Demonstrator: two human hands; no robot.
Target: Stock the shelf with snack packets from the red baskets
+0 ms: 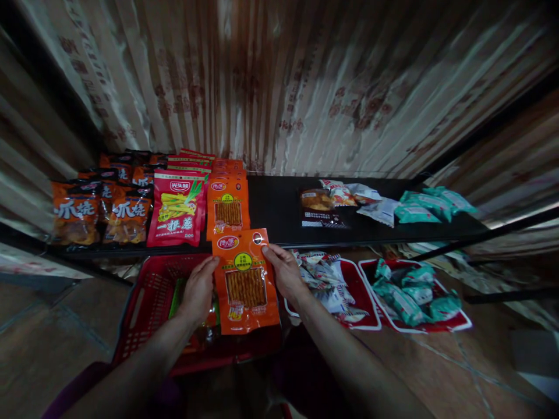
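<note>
I hold an orange snack packet [245, 282] upright with both hands, just below the front edge of a black shelf [279, 203]. My left hand [198, 288] grips its left edge and my right hand [283, 270] grips its right edge, fingers closed on it. The packet hangs over a red plastic basket [148, 302] with more packets inside. On the shelf right above stands a stack of matching orange packets [227, 206], beside red packets [177, 209] and dark orange packets [76, 212].
On the shelf's right half lie a dark packet [321, 206], silver packets [378, 209] and teal packets [430, 203]. Below sit two red trays, one holding silver packets [332, 285] and the other teal packets [410, 294]. Striped sheeting hangs behind the shelf.
</note>
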